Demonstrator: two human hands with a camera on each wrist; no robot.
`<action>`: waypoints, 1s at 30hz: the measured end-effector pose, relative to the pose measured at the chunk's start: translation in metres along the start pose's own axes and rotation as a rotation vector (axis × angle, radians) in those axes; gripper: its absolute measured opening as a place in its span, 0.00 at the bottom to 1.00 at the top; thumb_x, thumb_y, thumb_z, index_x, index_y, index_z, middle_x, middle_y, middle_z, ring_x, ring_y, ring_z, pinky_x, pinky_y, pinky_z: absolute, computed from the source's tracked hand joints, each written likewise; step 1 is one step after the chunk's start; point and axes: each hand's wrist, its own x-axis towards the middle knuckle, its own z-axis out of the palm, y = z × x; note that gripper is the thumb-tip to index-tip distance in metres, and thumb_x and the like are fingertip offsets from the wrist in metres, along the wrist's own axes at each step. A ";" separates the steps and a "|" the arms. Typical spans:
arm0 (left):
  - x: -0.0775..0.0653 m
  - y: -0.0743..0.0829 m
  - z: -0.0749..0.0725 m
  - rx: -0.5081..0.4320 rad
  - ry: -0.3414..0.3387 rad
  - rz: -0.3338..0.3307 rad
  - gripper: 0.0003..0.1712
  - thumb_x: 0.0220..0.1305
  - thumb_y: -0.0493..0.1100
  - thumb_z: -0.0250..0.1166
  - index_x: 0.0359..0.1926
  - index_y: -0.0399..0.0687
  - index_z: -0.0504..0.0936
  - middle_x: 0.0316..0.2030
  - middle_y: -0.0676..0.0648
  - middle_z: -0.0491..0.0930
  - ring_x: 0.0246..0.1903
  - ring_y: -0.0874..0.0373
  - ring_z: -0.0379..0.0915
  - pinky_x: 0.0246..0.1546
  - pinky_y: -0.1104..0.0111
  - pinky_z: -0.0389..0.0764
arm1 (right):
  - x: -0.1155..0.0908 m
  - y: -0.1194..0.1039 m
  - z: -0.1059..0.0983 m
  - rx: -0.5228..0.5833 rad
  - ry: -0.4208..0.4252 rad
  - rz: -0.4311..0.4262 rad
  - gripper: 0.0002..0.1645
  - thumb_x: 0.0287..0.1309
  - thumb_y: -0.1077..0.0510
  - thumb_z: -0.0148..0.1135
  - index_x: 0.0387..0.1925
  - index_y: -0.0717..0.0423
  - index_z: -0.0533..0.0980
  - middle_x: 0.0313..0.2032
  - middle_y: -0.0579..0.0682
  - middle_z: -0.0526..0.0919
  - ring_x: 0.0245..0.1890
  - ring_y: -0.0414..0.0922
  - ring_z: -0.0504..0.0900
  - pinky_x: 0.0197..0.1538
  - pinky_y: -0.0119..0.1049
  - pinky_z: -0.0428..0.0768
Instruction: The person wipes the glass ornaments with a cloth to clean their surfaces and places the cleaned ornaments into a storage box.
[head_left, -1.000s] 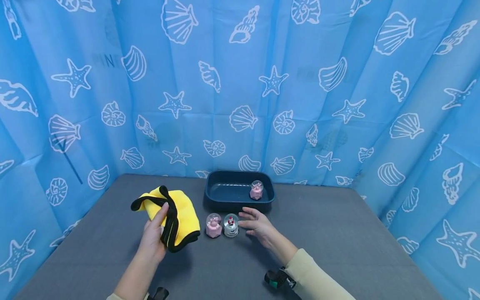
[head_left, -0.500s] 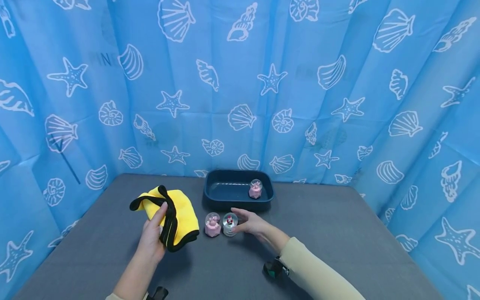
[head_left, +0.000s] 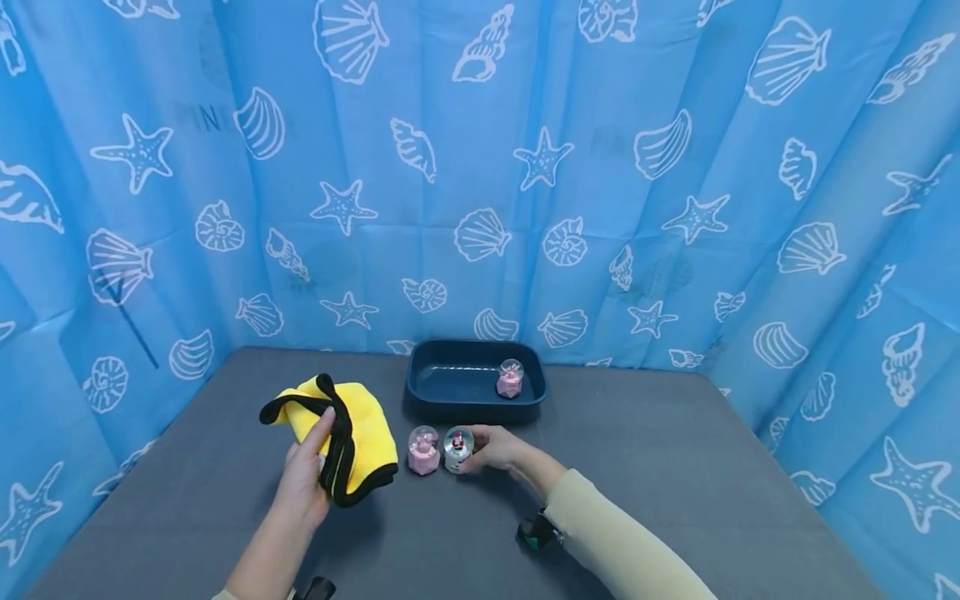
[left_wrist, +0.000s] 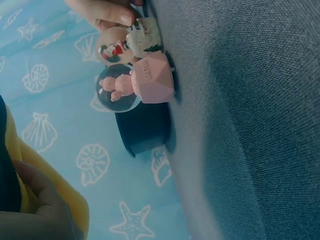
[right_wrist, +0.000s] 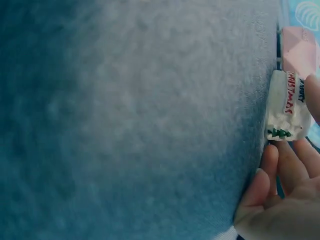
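head view: clamping fingers (head_left: 322, 426) round yellow cloth (head_left: 369, 432) in left hand (head_left: 303, 479), likely keeping it off the worktop (head_left: 637, 467), and, in right hand (head_left: 501, 450), round white globe (head_left: 456, 454) just right of near pink globe (head_left: 423, 455), probably for steadiness.

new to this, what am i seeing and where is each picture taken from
There is no machine, only a person working bare-handed. The wide view is taken from the head, the two sideways ones from the wrists. On the grey fabric tabletop stands a clear domed snow globe with a pink base; beside it, the right hand grips a snow globe with a white base. The left hand holds a yellow cloth with black edging. Behind, a dark blue rectangular tray holds another pink snow globe.
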 end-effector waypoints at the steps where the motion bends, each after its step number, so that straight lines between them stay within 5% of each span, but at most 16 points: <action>1: 0.000 0.000 0.001 -0.004 0.001 0.000 0.24 0.65 0.52 0.64 0.58 0.57 0.65 0.38 0.60 0.83 0.41 0.68 0.81 0.47 0.74 0.78 | 0.000 0.000 0.001 -0.007 0.012 0.000 0.34 0.49 0.68 0.72 0.60 0.58 0.74 0.49 0.53 0.81 0.50 0.50 0.75 0.59 0.54 0.70; 11: -0.002 -0.004 0.003 0.007 -0.032 0.007 0.22 0.67 0.52 0.62 0.57 0.56 0.65 0.37 0.60 0.83 0.40 0.67 0.81 0.46 0.73 0.79 | -0.002 0.001 0.009 -0.080 0.047 -0.015 0.19 0.49 0.67 0.72 0.44 0.56 0.80 0.38 0.48 0.80 0.39 0.46 0.75 0.45 0.42 0.75; 24: -0.003 -0.010 0.007 0.039 -0.055 0.026 0.22 0.68 0.52 0.62 0.57 0.54 0.65 0.37 0.59 0.83 0.39 0.67 0.81 0.45 0.73 0.79 | -0.003 0.002 0.005 -0.027 0.110 0.014 0.21 0.45 0.68 0.74 0.45 0.59 0.81 0.36 0.49 0.81 0.37 0.47 0.75 0.44 0.42 0.73; 30: -0.003 -0.011 0.006 0.028 -0.066 0.031 0.21 0.68 0.51 0.61 0.58 0.56 0.65 0.38 0.59 0.82 0.40 0.67 0.80 0.46 0.73 0.79 | -0.011 -0.003 0.001 0.013 0.068 -0.011 0.19 0.45 0.68 0.73 0.43 0.61 0.81 0.34 0.47 0.82 0.35 0.45 0.76 0.38 0.38 0.75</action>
